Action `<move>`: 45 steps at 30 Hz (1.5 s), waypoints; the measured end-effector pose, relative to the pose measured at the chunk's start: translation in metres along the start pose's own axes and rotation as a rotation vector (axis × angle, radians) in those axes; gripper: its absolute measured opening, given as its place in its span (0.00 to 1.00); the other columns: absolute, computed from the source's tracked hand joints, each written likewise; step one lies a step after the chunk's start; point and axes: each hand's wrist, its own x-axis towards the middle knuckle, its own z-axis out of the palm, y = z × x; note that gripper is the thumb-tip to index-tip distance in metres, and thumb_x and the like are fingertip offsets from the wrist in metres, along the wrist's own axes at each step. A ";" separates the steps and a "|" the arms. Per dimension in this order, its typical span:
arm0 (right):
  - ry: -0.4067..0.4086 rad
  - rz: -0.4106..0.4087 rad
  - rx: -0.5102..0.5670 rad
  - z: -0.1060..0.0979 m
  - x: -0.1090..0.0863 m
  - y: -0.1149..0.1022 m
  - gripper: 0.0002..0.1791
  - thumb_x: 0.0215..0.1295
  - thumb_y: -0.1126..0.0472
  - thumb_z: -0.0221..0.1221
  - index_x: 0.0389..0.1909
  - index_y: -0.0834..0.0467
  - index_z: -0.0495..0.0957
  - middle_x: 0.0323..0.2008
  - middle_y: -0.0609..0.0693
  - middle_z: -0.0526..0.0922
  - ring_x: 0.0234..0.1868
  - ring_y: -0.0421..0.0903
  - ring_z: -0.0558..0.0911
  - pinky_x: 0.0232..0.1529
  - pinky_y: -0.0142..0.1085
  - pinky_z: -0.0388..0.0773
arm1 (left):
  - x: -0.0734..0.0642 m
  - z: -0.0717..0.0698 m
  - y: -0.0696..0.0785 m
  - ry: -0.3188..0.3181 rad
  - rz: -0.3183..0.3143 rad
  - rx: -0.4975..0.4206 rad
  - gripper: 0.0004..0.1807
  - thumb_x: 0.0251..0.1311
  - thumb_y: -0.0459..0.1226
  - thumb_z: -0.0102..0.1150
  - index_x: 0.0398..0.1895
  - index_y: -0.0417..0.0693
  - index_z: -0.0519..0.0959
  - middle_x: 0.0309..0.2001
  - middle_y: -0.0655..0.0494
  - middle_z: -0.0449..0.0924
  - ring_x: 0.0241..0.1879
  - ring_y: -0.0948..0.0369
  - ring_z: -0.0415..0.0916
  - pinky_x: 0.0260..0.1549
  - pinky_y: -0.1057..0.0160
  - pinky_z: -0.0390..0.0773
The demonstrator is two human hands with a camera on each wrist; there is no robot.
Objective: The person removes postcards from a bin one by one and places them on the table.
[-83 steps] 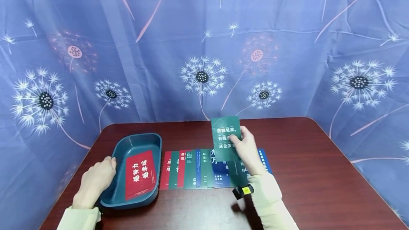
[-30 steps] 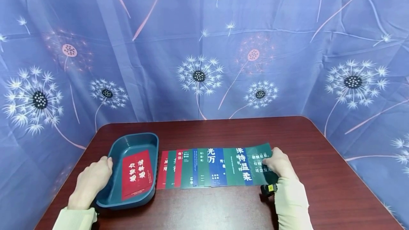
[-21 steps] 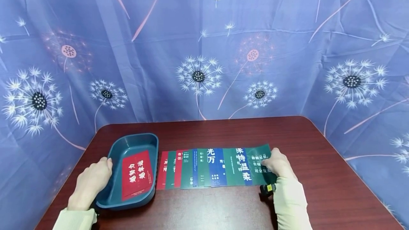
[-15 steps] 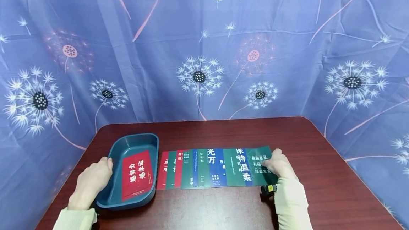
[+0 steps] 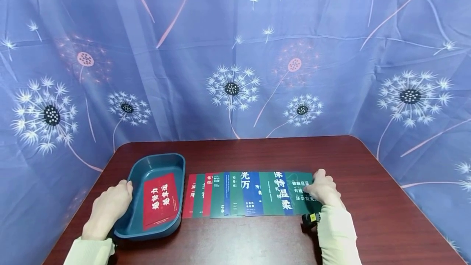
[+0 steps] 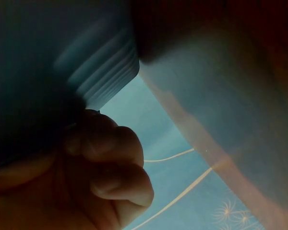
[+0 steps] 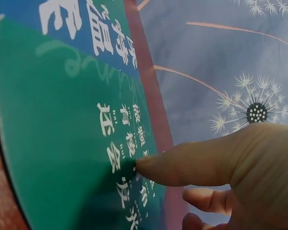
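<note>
On the left, my left hand (image 5: 112,205) grips the near left rim of a blue plastic tray (image 5: 179,212); its curled fingers (image 6: 127,184) show under the dark tray wall in the left wrist view. A red card (image 5: 160,200) with white writing lies in the tray. Beside it runs a row of overlapping red, green and blue cards (image 5: 270,199). At the row's right end lies a green card (image 5: 299,201). My right hand (image 5: 325,189) is over its right side, thumb (image 7: 158,167) touching the printed face, other fingers loosely bent off the card.
A dark reddish-brown table (image 5: 368,199) carries everything. Behind it hangs a blue curtain (image 5: 184,72) with a dandelion print. A small black device with a yellow mark (image 5: 311,219) is worn at my right wrist.
My right hand has carried the green card down to the row's right end. Its slightly raised edge has settled flat, and the fingers have loosened. The left hand still holds the tray.
</note>
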 end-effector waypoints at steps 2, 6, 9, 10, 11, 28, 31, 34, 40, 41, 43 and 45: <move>0.022 -0.007 -0.023 0.002 -0.001 -0.005 0.29 0.56 0.59 0.64 0.50 0.68 0.60 0.48 0.74 0.65 0.51 0.72 0.65 0.45 0.66 0.63 | 0.000 0.000 0.000 0.002 -0.002 0.000 0.23 0.75 0.42 0.36 0.44 0.26 0.70 0.32 0.29 0.75 0.28 0.39 0.76 0.29 0.36 0.75; 0.070 -0.066 -0.041 0.006 -0.005 -0.022 0.26 0.57 0.60 0.62 0.50 0.67 0.62 0.50 0.73 0.63 0.52 0.71 0.60 0.47 0.66 0.59 | -0.001 -0.001 0.001 0.009 0.000 -0.003 0.22 0.75 0.42 0.37 0.44 0.27 0.70 0.32 0.30 0.76 0.28 0.39 0.76 0.29 0.36 0.75; 0.094 -0.125 -0.033 0.009 -0.008 -0.036 0.24 0.59 0.60 0.61 0.50 0.66 0.64 0.50 0.71 0.63 0.53 0.70 0.59 0.46 0.64 0.58 | -0.002 -0.001 0.001 0.007 0.002 -0.010 0.22 0.75 0.42 0.38 0.45 0.26 0.70 0.31 0.31 0.76 0.28 0.41 0.76 0.30 0.37 0.76; 0.101 -0.143 -0.028 0.010 -0.008 -0.040 0.23 0.59 0.60 0.61 0.50 0.65 0.64 0.50 0.70 0.63 0.53 0.69 0.59 0.46 0.64 0.58 | -0.003 -0.001 0.002 0.006 0.003 -0.011 0.22 0.75 0.42 0.38 0.46 0.26 0.70 0.31 0.31 0.76 0.28 0.42 0.76 0.30 0.37 0.76; 0.108 -0.161 -0.021 0.011 -0.009 -0.044 0.23 0.59 0.60 0.61 0.50 0.65 0.65 0.50 0.70 0.63 0.53 0.68 0.60 0.46 0.63 0.58 | -0.003 -0.001 0.002 0.007 0.004 -0.013 0.22 0.75 0.42 0.38 0.46 0.26 0.70 0.32 0.31 0.76 0.28 0.42 0.76 0.30 0.37 0.76; 0.173 -0.447 0.053 0.021 -0.039 -0.103 0.14 0.60 0.63 0.60 0.45 0.59 0.70 0.48 0.61 0.70 0.53 0.61 0.66 0.46 0.58 0.63 | -0.004 -0.002 0.001 0.016 0.008 -0.018 0.22 0.75 0.42 0.39 0.46 0.26 0.70 0.31 0.31 0.75 0.27 0.43 0.76 0.30 0.37 0.76; 0.170 -0.499 0.054 0.026 -0.047 -0.112 0.13 0.61 0.63 0.61 0.45 0.59 0.70 0.47 0.59 0.70 0.53 0.60 0.66 0.47 0.57 0.63 | -0.004 -0.002 0.001 0.024 0.012 -0.017 0.21 0.74 0.42 0.40 0.46 0.27 0.70 0.31 0.32 0.75 0.27 0.43 0.76 0.30 0.37 0.76; 0.176 -0.552 0.061 0.032 -0.054 -0.122 0.12 0.62 0.63 0.61 0.44 0.57 0.70 0.47 0.58 0.71 0.53 0.59 0.67 0.48 0.58 0.63 | -0.004 -0.003 0.001 0.035 0.014 -0.012 0.21 0.74 0.42 0.39 0.45 0.27 0.70 0.31 0.31 0.75 0.27 0.41 0.76 0.29 0.37 0.76; 0.201 -0.686 0.059 0.054 -0.070 -0.148 0.14 0.60 0.62 0.62 0.45 0.58 0.72 0.47 0.56 0.72 0.51 0.56 0.69 0.51 0.57 0.64 | -0.003 -0.001 0.000 0.037 0.010 -0.013 0.21 0.74 0.42 0.39 0.44 0.28 0.71 0.30 0.32 0.75 0.27 0.41 0.76 0.29 0.37 0.76; 0.191 -0.713 0.055 0.058 -0.073 -0.153 0.14 0.61 0.61 0.62 0.46 0.58 0.72 0.47 0.56 0.72 0.52 0.56 0.69 0.51 0.56 0.65 | -0.004 -0.001 0.000 0.038 0.011 -0.014 0.21 0.74 0.42 0.39 0.43 0.28 0.71 0.30 0.33 0.75 0.27 0.41 0.76 0.29 0.37 0.76; 0.165 -0.765 0.050 0.067 -0.079 -0.163 0.15 0.63 0.57 0.61 0.48 0.57 0.72 0.49 0.55 0.72 0.53 0.54 0.70 0.51 0.56 0.65 | -0.004 0.001 -0.001 0.040 0.013 -0.015 0.21 0.74 0.42 0.39 0.43 0.28 0.71 0.29 0.33 0.75 0.27 0.41 0.76 0.28 0.37 0.76; 0.131 -0.805 0.042 0.076 -0.085 -0.175 0.18 0.66 0.53 0.60 0.51 0.57 0.72 0.50 0.54 0.72 0.52 0.52 0.70 0.51 0.54 0.67 | -0.004 0.002 -0.001 0.042 0.013 -0.016 0.21 0.74 0.42 0.39 0.42 0.28 0.71 0.29 0.33 0.76 0.27 0.41 0.76 0.28 0.37 0.76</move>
